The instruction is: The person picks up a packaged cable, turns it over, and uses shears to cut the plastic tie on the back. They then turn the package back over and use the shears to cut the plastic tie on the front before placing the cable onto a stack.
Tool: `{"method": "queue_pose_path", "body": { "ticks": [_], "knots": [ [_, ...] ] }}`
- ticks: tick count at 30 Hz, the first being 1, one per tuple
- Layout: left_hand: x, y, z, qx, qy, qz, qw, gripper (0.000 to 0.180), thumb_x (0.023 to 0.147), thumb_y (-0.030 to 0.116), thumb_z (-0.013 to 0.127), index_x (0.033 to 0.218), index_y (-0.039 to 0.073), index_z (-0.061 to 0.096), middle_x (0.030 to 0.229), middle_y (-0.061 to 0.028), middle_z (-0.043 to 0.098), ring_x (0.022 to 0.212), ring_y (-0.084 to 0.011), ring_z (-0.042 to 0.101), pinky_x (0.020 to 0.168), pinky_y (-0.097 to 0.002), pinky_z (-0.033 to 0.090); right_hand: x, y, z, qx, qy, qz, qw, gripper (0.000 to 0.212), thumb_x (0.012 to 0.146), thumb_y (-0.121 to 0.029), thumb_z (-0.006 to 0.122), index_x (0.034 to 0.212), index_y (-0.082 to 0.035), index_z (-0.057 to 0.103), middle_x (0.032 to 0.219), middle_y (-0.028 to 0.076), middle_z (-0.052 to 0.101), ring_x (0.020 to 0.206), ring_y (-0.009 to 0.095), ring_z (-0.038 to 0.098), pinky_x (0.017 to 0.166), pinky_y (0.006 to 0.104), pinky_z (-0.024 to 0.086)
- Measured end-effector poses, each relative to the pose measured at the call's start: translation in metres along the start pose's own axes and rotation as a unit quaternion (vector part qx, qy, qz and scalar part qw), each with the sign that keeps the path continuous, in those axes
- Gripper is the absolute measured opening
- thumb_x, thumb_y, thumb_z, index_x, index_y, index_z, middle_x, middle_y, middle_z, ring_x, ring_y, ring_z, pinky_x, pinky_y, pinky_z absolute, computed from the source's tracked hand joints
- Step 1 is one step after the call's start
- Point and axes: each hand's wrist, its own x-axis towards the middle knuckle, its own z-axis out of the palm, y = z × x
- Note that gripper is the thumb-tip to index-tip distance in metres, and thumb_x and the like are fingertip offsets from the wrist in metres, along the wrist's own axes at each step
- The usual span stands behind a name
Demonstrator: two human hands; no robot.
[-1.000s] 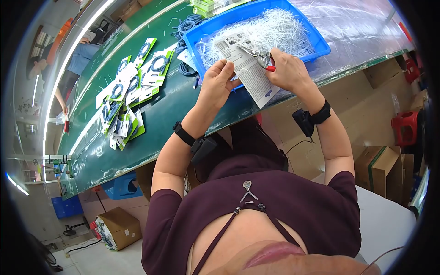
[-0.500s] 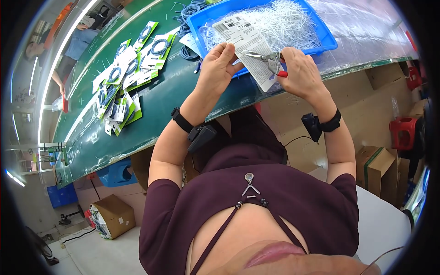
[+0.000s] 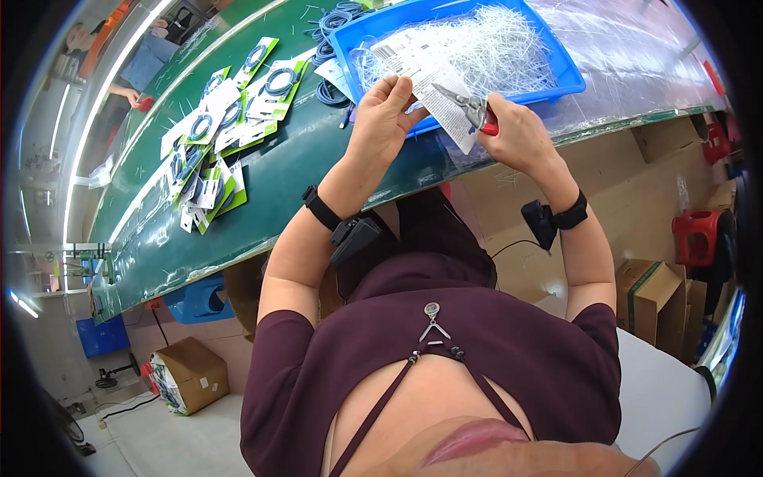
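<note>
Between the thumb and fingers of my left hand (image 3: 380,119) is the upper left part of a white printed packaging card (image 3: 442,111), its back face up and slanting down to the right. My right hand (image 3: 517,137) is closed round the red handles of metal snips (image 3: 474,107). The snips' jaws lie over the card's right edge; whether they touch it I cannot tell. Both hands are at the near edge of a blue plastic tray (image 3: 574,78) holding a heap of thin clear plastic strips (image 3: 509,44).
Left of the tray, carded coiled cables (image 3: 226,119) lie in a pile on the green table (image 3: 262,191). Loose dark cable coils (image 3: 327,94) lie beside the tray. At far left a co-worker's hand (image 3: 125,94) is near a red object (image 3: 144,103). A red stool (image 3: 695,237) stands at right.
The card has tilted and shifted slightly, and the snips have turned a little with my right hand. The co-worker's hand and the red object have moved up and right.
</note>
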Motion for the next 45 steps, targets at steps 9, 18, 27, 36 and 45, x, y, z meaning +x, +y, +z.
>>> {"method": "queue_pose_path", "body": {
  "ticks": [9, 18, 27, 36, 45],
  "knots": [
    [-0.005, 0.026, 0.023, 0.145, -0.010, 0.123, 0.982, 0.035, 0.095, 0.022, 0.060, 0.122, 0.002, 0.050, 0.110, -0.0069, 0.059, 0.104, -0.0179, 0.058, 0.088, -0.0394, 0.052, 0.009, -0.015, -0.007, 0.210, 0.128, -0.036, 0.969, 0.025, 0.081, -0.010, 0.064, 0.101, 0.000, 0.054, 0.082, 0.010, 0.061, 0.075, 0.021, 0.062, 0.069, 0.0308, 0.048],
    [-0.017, 0.016, -0.008, -0.136, -0.159, -0.127, 0.970, 0.047, 0.099, 0.014, 0.049, 0.142, 0.004, 0.032, 0.130, -0.0116, 0.051, 0.119, -0.0211, 0.054, 0.095, -0.0393, 0.050, 0.004, -0.013, 0.006, 0.675, 0.058, 0.061, 0.733, 0.026, 0.086, -0.014, 0.064, 0.108, -0.001, 0.058, 0.089, 0.001, 0.062, 0.079, 0.008, 0.058, 0.069, 0.0276, 0.048],
    [-0.034, 0.001, -0.015, 0.009, -0.100, 0.033, 0.994, 0.044, 0.099, 0.002, 0.040, 0.142, 0.006, 0.033, 0.132, -0.0101, 0.051, 0.124, -0.0205, 0.050, 0.099, -0.0380, 0.047, 0.002, -0.029, -0.012, -0.008, 0.222, -0.040, 0.974, 0.047, 0.076, -0.029, 0.077, 0.108, -0.001, 0.059, 0.085, 0.008, 0.060, 0.076, 0.022, 0.061, 0.066, 0.0348, 0.050],
    [-0.035, 0.003, -0.019, 0.054, -0.097, 0.074, 0.991, 0.044, 0.100, 0.001, 0.039, 0.142, 0.006, 0.034, 0.132, -0.0085, 0.051, 0.123, -0.0183, 0.050, 0.100, -0.0351, 0.045, 0.004, -0.041, -0.017, -0.050, 0.225, -0.046, 0.972, 0.044, 0.073, -0.028, 0.078, 0.104, -0.002, 0.059, 0.088, 0.010, 0.062, 0.078, 0.028, 0.062, 0.066, 0.0375, 0.050],
    [-0.036, -0.002, -0.015, 0.059, -0.098, 0.100, 0.988, 0.042, 0.099, 0.000, 0.040, 0.141, 0.006, 0.035, 0.131, -0.0074, 0.051, 0.121, -0.0175, 0.051, 0.101, -0.0347, 0.044, 0.005, -0.049, -0.009, 0.026, 0.171, 0.004, 0.985, 0.041, 0.075, -0.031, 0.076, 0.098, -0.003, 0.059, 0.084, 0.012, 0.061, 0.074, 0.030, 0.061, 0.064, 0.0375, 0.048]
  ]
}}
